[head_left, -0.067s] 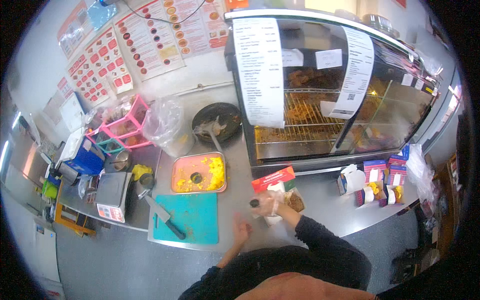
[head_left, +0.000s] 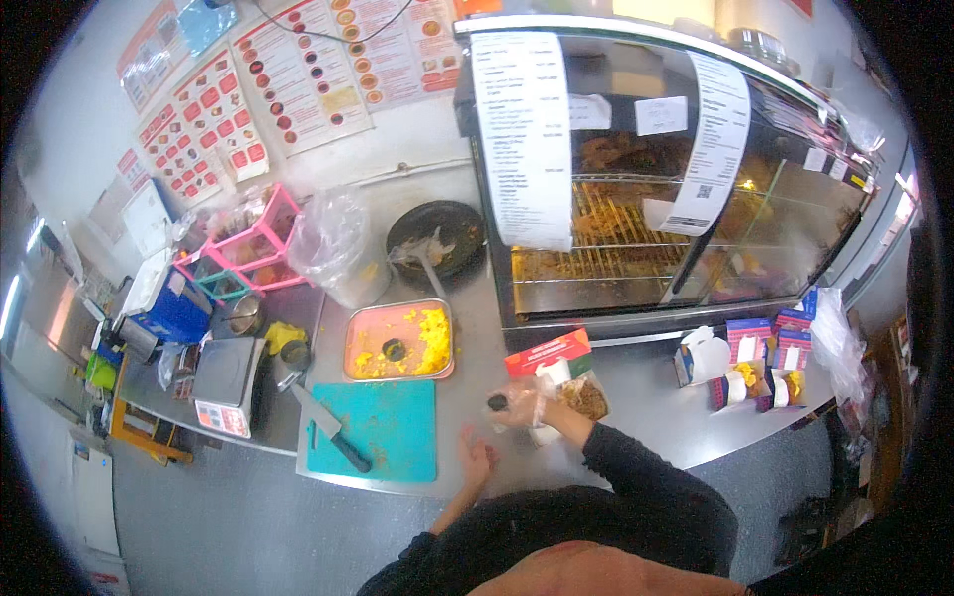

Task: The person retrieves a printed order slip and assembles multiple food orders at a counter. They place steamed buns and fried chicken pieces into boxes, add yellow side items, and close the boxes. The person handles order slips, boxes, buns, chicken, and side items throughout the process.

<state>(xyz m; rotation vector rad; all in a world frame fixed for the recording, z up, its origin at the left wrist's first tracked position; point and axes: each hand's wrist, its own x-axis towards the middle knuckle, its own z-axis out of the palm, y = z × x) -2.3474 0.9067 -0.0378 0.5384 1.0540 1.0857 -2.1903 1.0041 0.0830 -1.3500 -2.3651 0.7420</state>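
Observation:
My right hand (head_left: 524, 405), in a clear plastic glove, is closed on a small dark round object (head_left: 497, 402) whose kind I cannot make out. It is held beside an open takeaway box (head_left: 550, 356) with a red and green lid. Brown crumbly food (head_left: 584, 398) fills the box's right part, partly behind my wrist. Over the counter, right of the teal cutting board (head_left: 402, 437), my left hand (head_left: 477, 457) is bare and empty, its fingers loosely apart. A knife (head_left: 333, 427) with a black handle lies across the board.
Behind the board stands a metal tray (head_left: 350, 370) of yellow pieces with a dark round cup (head_left: 394, 350) in it. A black pan (head_left: 462, 236) sits farther back. A glass display warmer (head_left: 606, 333) borders the counter; small filled boxes (head_left: 730, 390) stand right. A scale (head_left: 224, 382) is left.
My right hand has shifted slightly left with the small dark object, away from the box. The left hand stays nearly in place. The whole view has shifted a little.

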